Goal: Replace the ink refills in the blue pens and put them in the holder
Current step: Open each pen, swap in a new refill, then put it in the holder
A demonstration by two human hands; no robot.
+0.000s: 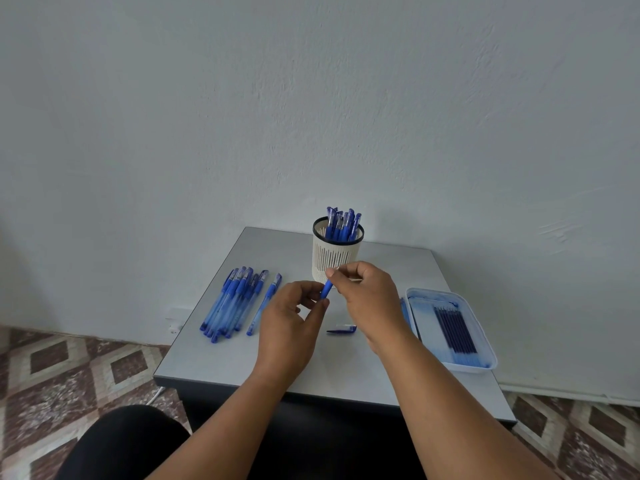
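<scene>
Knee [121,441]: dark trousers, bottom left, nearest cam.
Floor [69,368]: brown/cream diamond tiles both sides of table.
Table [311,375]: grey top, dark front edge, pushed up near wall.
L hand [289,322]: over table centre, fingers curled, thumb + fingertips pinching lower end of pen.
R hand [367,299]: just right of L hand, slightly farther; fingers curled, pinching upper end of same pen.
Pen [326,291]: blue, held betw both hands above table, tilted, in front of holder base. Only short blue section shows; rest hidden by fingers.
Cap [341,329]: blue, lying flat on table betw the 2 wrists, apart from pen.
Tray [485,341]: white, right side of table, near right edge.
Refills [455,332]: dark blue row side by side inside tray, lengthwise.
Pens, loose [230,301]: bunch lying on table left of hands, capped ends away from cam; 1 more [265,304] lies apart just right of bunch.
Holder [334,256]: white slotted cup, dark rim, upright behind hands, mid-back of table.
Pens in holder [343,225]: blue cluster standing upright, caps up.
Wall [311,98]: plain white, behind table.
</scene>
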